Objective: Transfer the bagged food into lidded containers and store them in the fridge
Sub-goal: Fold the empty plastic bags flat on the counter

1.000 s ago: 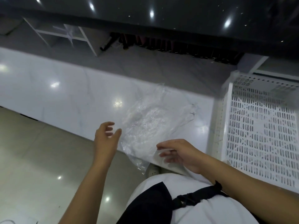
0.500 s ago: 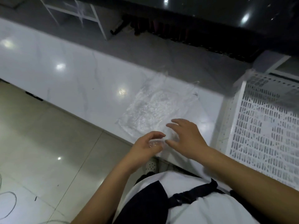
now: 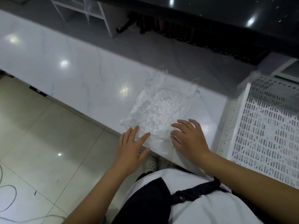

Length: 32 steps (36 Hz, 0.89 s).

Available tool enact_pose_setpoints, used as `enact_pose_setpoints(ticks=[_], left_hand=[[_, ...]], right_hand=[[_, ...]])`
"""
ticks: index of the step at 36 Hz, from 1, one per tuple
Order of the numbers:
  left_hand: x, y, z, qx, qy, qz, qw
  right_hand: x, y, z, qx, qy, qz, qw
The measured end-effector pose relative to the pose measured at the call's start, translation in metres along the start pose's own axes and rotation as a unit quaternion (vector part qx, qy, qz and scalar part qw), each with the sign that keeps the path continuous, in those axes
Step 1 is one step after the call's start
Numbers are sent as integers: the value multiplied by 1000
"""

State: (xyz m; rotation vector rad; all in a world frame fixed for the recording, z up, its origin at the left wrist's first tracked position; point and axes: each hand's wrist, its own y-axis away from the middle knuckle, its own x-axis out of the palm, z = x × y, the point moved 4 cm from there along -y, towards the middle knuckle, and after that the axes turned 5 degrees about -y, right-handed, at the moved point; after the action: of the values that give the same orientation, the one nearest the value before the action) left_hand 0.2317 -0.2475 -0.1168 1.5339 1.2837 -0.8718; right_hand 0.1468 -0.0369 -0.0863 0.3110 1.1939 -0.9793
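Both hands lay flat on a clear plastic bag at the near edge of the counter.

The plastic bag [image 3: 155,113] lay crumpled and flattened on the white marble counter [image 3: 72,75], its near end reaching the counter's front edge. The left hand [image 3: 131,148] rested with straight, spread fingers on the bag's near left corner, gripping nothing. The right hand [image 3: 189,139] pressed the bag's near right part with fingers spread and lightly bent, also holding nothing. A white perforated crate [image 3: 265,126] stood just beside the counter's right end. Pale floor tiles [image 3: 40,135] showed below the counter.
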Motion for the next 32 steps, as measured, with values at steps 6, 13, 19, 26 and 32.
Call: enact_pose_setpoints(ticks=[6,13,19,26,32], left_hand=[[-3,15,-4,-33,114,-157,980],[-3,20,-4,24,75,-200,977],[-15,17,4,-31,109,-205,972],[-62,3,8,-59,176,-276,943],[-91,-52,17,-106,183,-195,958]], right_hand=[[-3,5,18,-28,-20,3,999],[5,10,37,-64,-40,56,996],[15,13,43,-76,-42,79,993],[9,8,37,-8,-98,73,993],[18,-16,19,182,-33,171,968]])
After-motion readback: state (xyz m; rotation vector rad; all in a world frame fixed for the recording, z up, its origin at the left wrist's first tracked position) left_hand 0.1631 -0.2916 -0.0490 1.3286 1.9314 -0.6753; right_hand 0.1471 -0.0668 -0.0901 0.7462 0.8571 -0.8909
